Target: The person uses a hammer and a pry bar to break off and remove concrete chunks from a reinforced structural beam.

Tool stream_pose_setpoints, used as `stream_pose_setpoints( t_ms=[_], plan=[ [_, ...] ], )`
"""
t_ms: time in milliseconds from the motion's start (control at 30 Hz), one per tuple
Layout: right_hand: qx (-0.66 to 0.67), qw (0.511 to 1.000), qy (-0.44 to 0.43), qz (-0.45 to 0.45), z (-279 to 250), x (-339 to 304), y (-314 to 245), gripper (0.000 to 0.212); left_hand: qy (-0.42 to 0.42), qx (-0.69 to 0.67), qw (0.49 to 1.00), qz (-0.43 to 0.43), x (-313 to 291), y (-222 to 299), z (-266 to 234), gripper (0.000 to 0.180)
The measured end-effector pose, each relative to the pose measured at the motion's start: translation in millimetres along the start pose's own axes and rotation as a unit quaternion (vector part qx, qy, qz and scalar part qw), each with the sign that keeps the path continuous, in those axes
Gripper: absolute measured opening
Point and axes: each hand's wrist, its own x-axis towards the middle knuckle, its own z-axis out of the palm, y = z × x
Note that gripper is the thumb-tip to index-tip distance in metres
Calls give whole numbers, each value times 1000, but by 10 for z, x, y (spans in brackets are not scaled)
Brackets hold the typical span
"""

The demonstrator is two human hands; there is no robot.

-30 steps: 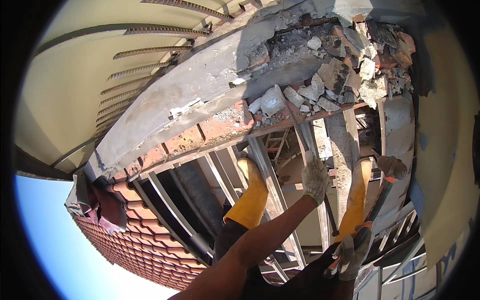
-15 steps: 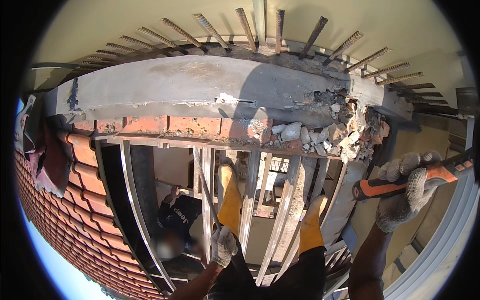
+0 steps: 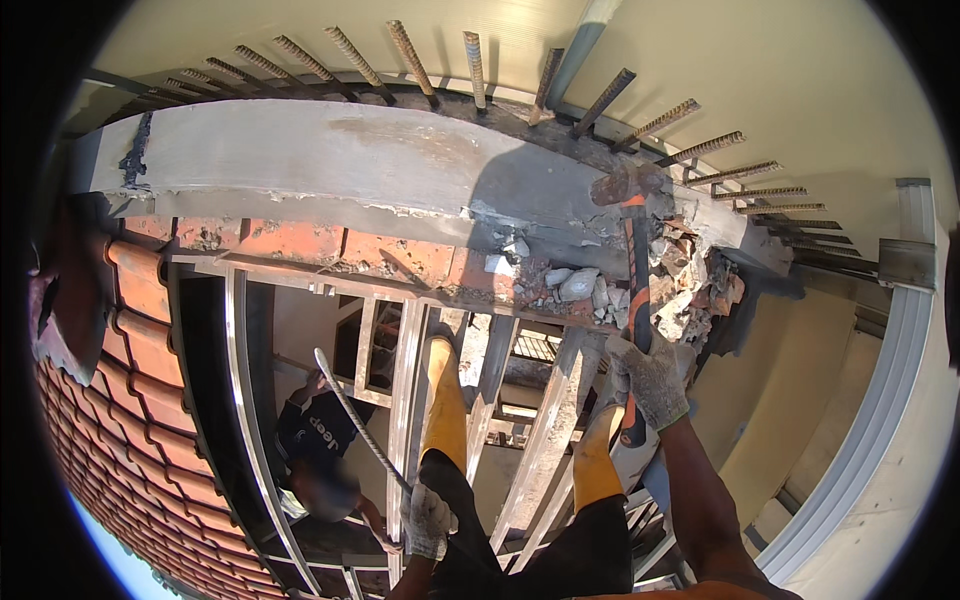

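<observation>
Gloved, my right hand (image 3: 655,378) is closed round the black and orange handle of a hammer (image 3: 638,270). The hammer's head is over the concrete beam (image 3: 390,165), at its broken right part; I cannot tell if it touches. Low in the middle, my gloved left hand (image 3: 428,522) grips a ribbed steel bar (image 3: 358,420) that slants up and to the left, its far end free. Broken concrete rubble (image 3: 680,290) lies right beside the hammer handle, along the beam's foot.
My yellow boots (image 3: 445,405) stand on metal roof battens (image 3: 405,385) with open gaps between. Below, at left, is another person (image 3: 315,430). Rebar stubs (image 3: 475,70) stick out behind the beam. Clay roof tiles (image 3: 150,330) slope away at left; a metal frame (image 3: 895,370) curves at right.
My right hand has swung the hammer from the far right inward to the beam. The steel bar in my left hand has tilted further left. The person below has shifted.
</observation>
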Motion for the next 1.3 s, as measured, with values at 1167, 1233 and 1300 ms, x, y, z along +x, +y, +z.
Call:
stream_pose_setpoints(
  t_ms=[1167,1233,1300],
  plan=[
    [240,968,-16,72,-15,1395,1154,13,75,103,991,34,189,-382,114,55],
    [221,973,-14,59,-318,866,1190,17,97,156,982,32,92,-353,289,51],
    [198,980,9,-1,-693,482,1263,19,108,208,972,12,146,-422,354,54]
  ],
)
